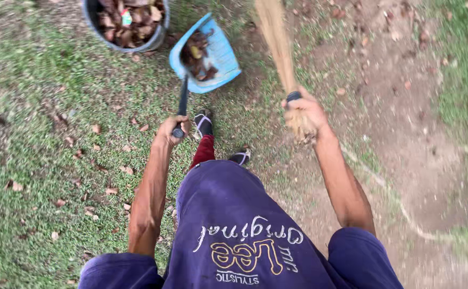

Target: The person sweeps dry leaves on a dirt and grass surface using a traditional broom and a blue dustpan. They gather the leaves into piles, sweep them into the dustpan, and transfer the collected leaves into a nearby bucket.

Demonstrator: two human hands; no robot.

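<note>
My left hand grips the dark handle of a blue dustpan, which is lifted and tilted, with brown dry leaves lying in it. The pan hangs just right of a grey bucket filled with dead leaves and scraps at the top of the view. My right hand is closed around the bound end of a straw broom, whose bristles point away toward the top of the frame and look blurred.
Grass with scattered dry leaves covers the left side. A bare dirt patch runs down the right. My feet in dark sandals stand just below the dustpan.
</note>
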